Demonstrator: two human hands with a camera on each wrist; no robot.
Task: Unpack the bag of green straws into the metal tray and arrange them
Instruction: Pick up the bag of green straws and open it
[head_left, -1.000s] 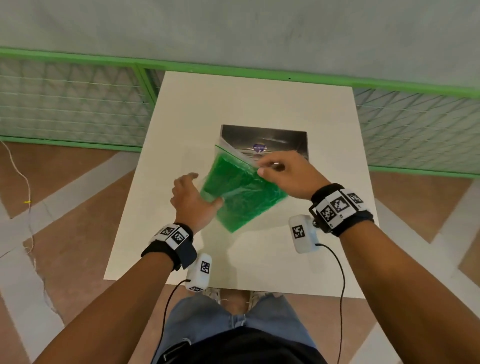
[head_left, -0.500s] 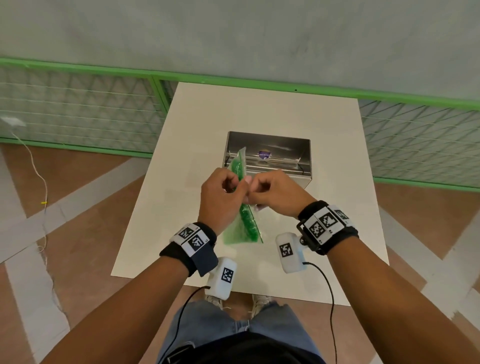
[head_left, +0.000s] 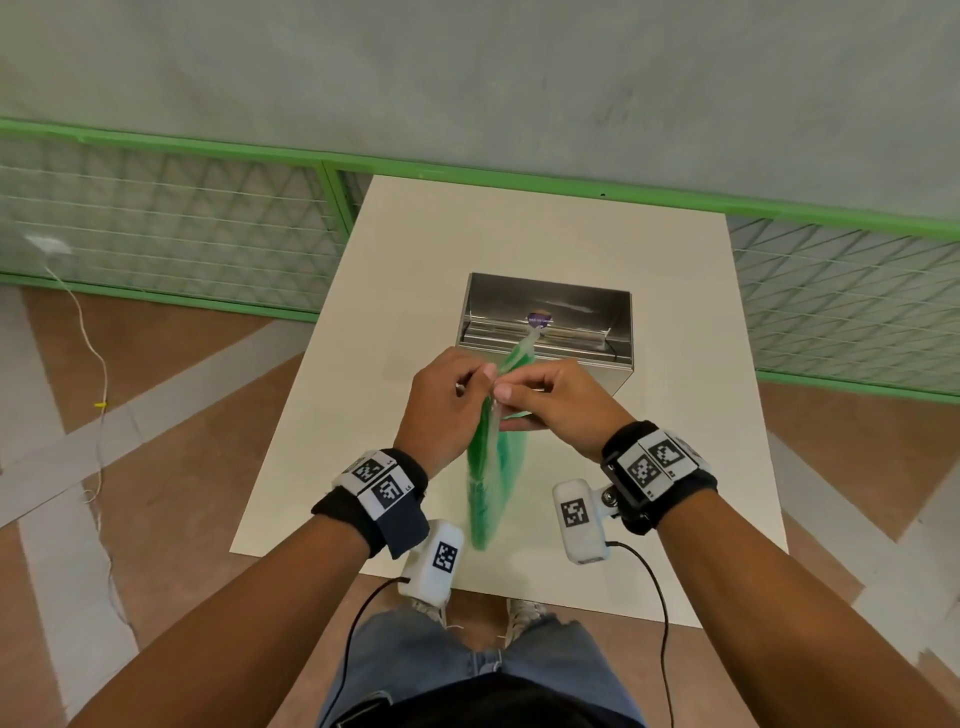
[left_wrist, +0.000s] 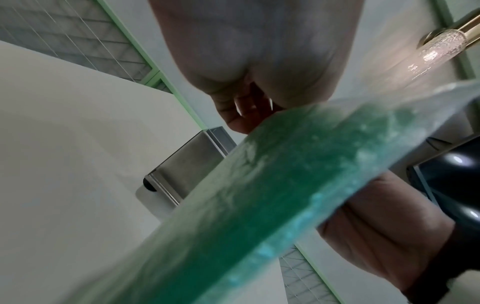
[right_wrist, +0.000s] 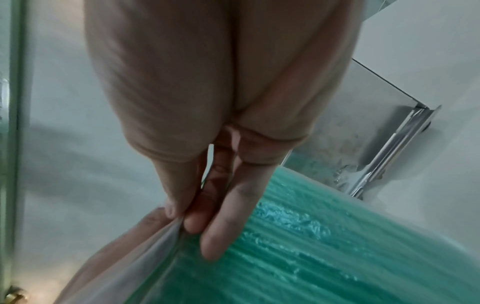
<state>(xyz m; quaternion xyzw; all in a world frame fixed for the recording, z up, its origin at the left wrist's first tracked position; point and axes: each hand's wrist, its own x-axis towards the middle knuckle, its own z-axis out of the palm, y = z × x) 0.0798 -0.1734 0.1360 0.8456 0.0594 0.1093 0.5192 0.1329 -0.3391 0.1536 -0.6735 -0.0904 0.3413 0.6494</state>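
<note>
left hand (head_left: 445, 402): fingers curled, pinching the top edge of the bag of green straws (head_left: 491, 478) from its left side, fingertips meeting the right hand's at that edge
right hand (head_left: 556, 402): thumb and forefinger pinch the same top edge from the right; in the right wrist view the fingers (right_wrist: 226, 222) press together on the clear plastic lip, other fingers lie along the bag's side
bag of green straws: held edge-on in the air, on the near side of the metal tray (head_left: 621, 322), hanging down from the pinch toward the near edge of the table (head_left: 363, 322); its upper corner reaches up in front of the tray's near wall; not touching the table as far as the head view shows
bag mouth: can't tell if opened or sealed, lip hidden between the fingers
straws: packed parallel inside the bag, green ridges show through the plastic in the right wrist view (right_wrist: 337, 246); left wrist view blurred, bag (left_wrist: 259, 195) fills it diagonally
metal tray: on the table just beyond the hands, open top, shiny inside, a small purple sticker (head_left: 539, 320) on its inner far wall; no straws seen in it
wrist bands: black bands with marker tags on both wrists, white camera pods under them, cables run back toward the person
table: white, tray sits at its middle
</note>
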